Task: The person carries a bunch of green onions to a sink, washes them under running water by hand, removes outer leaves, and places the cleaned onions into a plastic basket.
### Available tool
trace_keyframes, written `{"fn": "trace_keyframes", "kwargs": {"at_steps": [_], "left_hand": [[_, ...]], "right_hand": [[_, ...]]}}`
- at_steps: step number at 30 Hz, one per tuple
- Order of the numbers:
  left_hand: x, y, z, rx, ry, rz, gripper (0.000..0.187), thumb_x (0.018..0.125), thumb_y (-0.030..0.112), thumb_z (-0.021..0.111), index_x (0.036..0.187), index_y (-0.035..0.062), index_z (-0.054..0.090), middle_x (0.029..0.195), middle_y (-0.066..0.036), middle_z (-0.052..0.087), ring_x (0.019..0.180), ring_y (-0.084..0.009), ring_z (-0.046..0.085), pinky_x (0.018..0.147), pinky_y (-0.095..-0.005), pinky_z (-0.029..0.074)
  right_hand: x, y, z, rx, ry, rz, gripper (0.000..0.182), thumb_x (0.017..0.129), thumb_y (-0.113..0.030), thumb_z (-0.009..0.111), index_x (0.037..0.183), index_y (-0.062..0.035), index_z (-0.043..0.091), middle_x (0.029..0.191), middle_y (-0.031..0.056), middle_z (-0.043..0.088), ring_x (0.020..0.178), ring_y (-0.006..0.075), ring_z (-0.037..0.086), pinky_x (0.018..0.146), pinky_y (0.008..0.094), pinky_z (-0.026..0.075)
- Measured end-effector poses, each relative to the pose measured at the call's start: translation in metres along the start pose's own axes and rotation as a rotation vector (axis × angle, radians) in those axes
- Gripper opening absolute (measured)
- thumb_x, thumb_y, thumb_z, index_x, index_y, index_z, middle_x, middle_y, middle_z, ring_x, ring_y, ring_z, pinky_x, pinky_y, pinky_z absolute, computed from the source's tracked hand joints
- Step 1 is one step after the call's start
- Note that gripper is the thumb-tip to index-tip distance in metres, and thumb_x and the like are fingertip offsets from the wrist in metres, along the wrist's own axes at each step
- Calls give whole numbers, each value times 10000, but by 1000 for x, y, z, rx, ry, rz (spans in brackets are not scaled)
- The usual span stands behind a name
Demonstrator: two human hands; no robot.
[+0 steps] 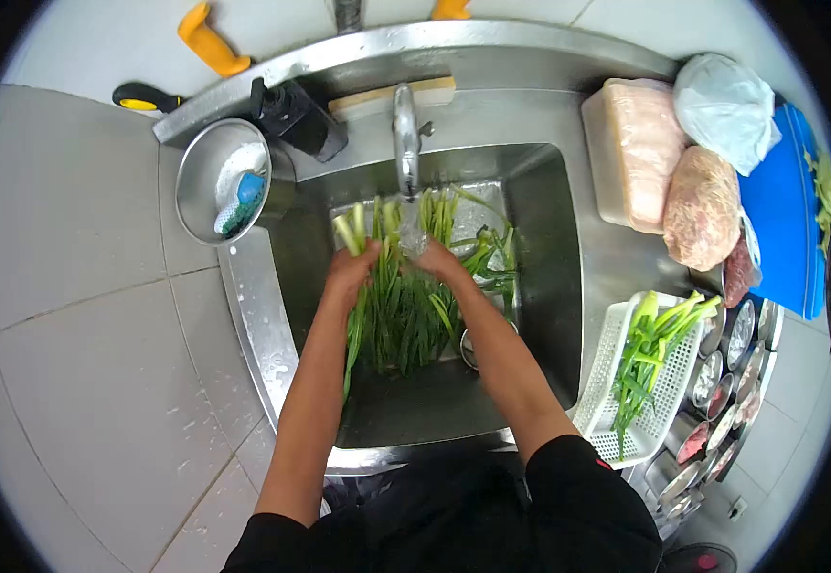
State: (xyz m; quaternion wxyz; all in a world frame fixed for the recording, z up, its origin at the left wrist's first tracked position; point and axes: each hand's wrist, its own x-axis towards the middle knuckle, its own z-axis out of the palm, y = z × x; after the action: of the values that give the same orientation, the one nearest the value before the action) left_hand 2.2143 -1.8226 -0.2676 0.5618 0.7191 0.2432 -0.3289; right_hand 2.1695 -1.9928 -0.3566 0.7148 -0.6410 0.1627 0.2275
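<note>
In the metal sink (544,286) lies a large bunch of green onions (401,320), pale ends towards the tap and leaves towards me. My left hand (351,270) is closed around a few green onion stalks (351,232) at the bunch's left side. Water runs from the tap (406,143) between my hands. Beside that stream my right hand (437,262) touches the bunch; its fingertips are blurred and partly hidden by water and leaves. Loose green onions also lie on the right of the sink, near a partly hidden round metal rim (470,350).
A steel bowl (186,191) with a blue sponge (250,187) and a black bottle (301,119) stand at the left. A white basket (587,406) of greens sits right, below a container of wrapped meat (640,153). Several small metal bowls (707,377) line the far right.
</note>
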Motion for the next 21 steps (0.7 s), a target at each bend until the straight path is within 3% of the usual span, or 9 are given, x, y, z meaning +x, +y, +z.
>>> {"fn": "trace_keyframes", "kwargs": {"at_steps": [2, 4, 6, 13, 16, 18, 19, 20, 21], "left_hand": [[-4, 20, 20, 151, -155, 100, 294, 854, 288, 668, 1048, 69, 648, 788, -29, 619, 618, -109, 530, 492, -279, 420], [-14, 40, 25, 156, -52, 190, 272, 861, 296, 662, 1023, 78, 648, 810, -38, 637, 646, -109, 546, 499, -271, 421], [-30, 59, 17, 53, 50, 342, 245, 881, 298, 645, 996, 81, 643, 864, -58, 671, 701, -109, 577, 516, -258, 426], [-92, 110, -34, -155, 58, 557, 230, 930, 221, 590, 1053, 27, 599, 953, -102, 692, 760, -122, 596, 564, -247, 431], [-107, 95, -35, -239, 243, 745, 229, 935, 200, 585, 1056, 5, 581, 972, -128, 671, 814, -151, 608, 622, -263, 457], [-111, 88, -50, -344, 267, 788, 222, 934, 191, 586, 1052, 3, 575, 952, -122, 661, 834, -160, 610, 652, -282, 475], [-112, 86, -57, -457, 286, 834, 215, 933, 182, 587, 1048, 0, 569, 933, -117, 652, 854, -168, 612, 681, -301, 492], [-122, 88, -62, -408, 219, 799, 233, 914, 175, 617, 1052, -2, 556, 834, -96, 612, 823, -187, 625, 724, -342, 514], [-125, 84, -66, -411, 226, 793, 233, 914, 175, 617, 1052, -2, 556, 834, -96, 612, 823, -187, 625, 724, -342, 514]], "right_hand": [[-21, -41, 4, -160, 45, -119, 316, 862, -203, 621, 1125, -27, 604, 959, 128, 656, 839, 220, 614, 776, 320, 489], [-38, -55, -3, -313, 92, -225, 280, 873, -194, 620, 1094, -23, 611, 912, 95, 655, 780, 185, 605, 728, 313, 495], [-50, -44, -18, 120, -259, -143, 229, 907, -246, 597, 998, -39, 633, 788, 20, 613, 688, 100, 543, 622, 255, 447], [-87, 37, -38, 18, -176, -135, 197, 946, -202, 538, 904, -36, 637, 708, 6, 592, 619, 114, 516, 551, 272, 408], [-71, 75, -44, 830, -92, -111, 232, 952, -238, 535, 884, -45, 644, 695, 0, 556, 580, 111, 497, 559, 245, 408], [-46, 140, -52, 449, 845, 154, 253, 928, -252, 559, 927, -22, 666, 756, 96, 611, 648, 194, 575, 597, 323, 467], [-47, 138, -42, 450, 843, 157, 253, 928, -252, 559, 927, -22, 666, 756, 96, 611, 648, 194, 575, 597, 323, 467], [-58, 132, -23, -412, 1091, 46, 291, 909, -265, 579, 1015, -1, 640, 875, 154, 619, 754, 260, 601, 649, 373, 489], [-64, 120, -11, -783, 922, 3, 413, 889, -296, 600, 1144, 27, 555, 1049, 205, 575, 936, 333, 565, 764, 438, 477]]}}
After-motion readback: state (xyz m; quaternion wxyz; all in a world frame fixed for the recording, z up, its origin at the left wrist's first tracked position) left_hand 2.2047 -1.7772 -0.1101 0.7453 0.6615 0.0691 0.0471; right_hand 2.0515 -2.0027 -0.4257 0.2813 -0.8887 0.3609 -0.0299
